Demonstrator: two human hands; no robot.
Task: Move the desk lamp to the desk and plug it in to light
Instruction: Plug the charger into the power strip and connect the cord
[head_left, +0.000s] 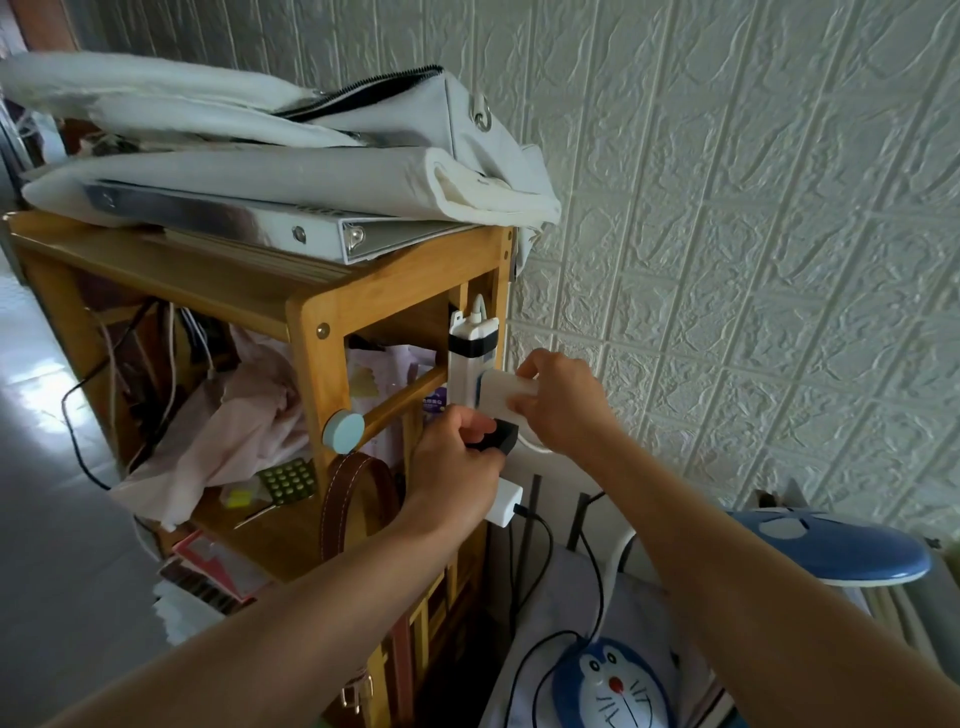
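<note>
Power strip upright, lamp head — level

No legible text, brand, number or sign. Small purple label behind wooden shelf rail: white characters present, too blurred to read. Desk lamp base: cartoon cat face only, no lettering. White power strip on shelf post: faint blue marking, unreadable.
</note>
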